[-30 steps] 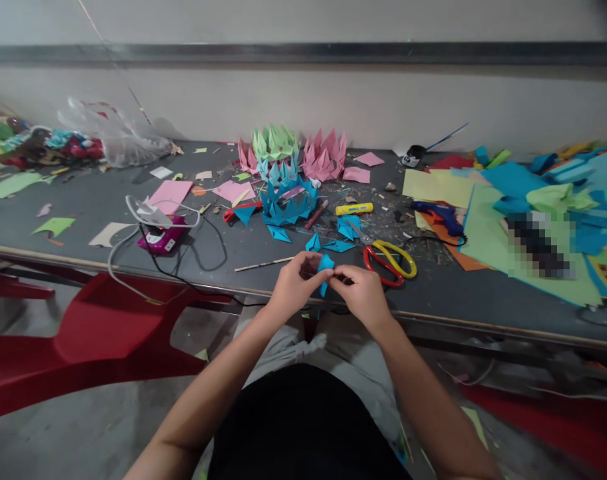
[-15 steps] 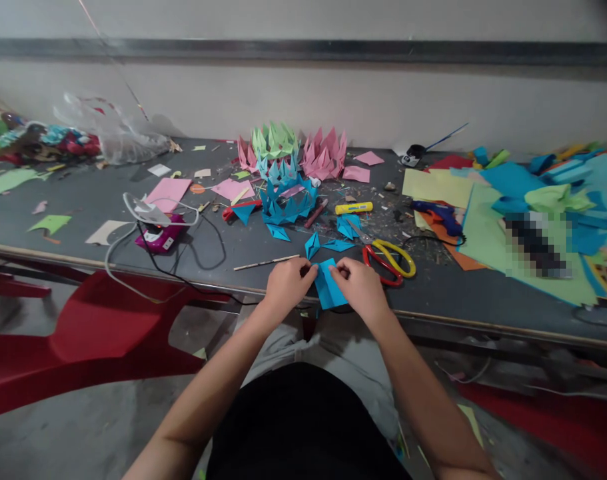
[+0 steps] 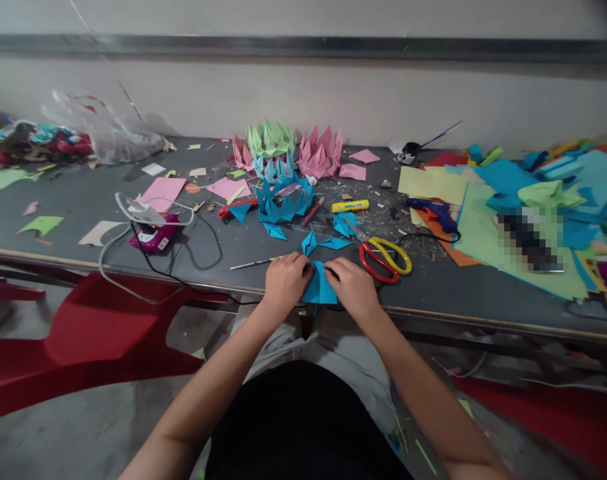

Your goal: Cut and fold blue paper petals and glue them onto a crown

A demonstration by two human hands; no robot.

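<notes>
A small blue paper piece (image 3: 319,287) lies at the near edge of the grey table (image 3: 63,203), folded into a triangle. My left hand (image 3: 284,280) pinches its left side with bent fingers. My right hand (image 3: 352,285) presses and grips its right side. Just beyond the hands lie loose blue folded triangles (image 3: 328,243). A blue spiky paper crown (image 3: 285,200) stands further back, with green (image 3: 269,139) and pink (image 3: 321,153) paper crowns behind it.
Red and yellow scissors (image 3: 385,259) lie right of my hands. A yellow glue stick (image 3: 350,206), a blue glue gun (image 3: 436,210) and stacked coloured sheets (image 3: 503,213) fill the right side. A pink device with cables (image 3: 154,235) sits left. A red chair (image 3: 103,337) stands at lower left.
The blue paper was held folded small in the air, then spread out between both hands. Now it rests on the table edge as a triangle, both hands pressing it.
</notes>
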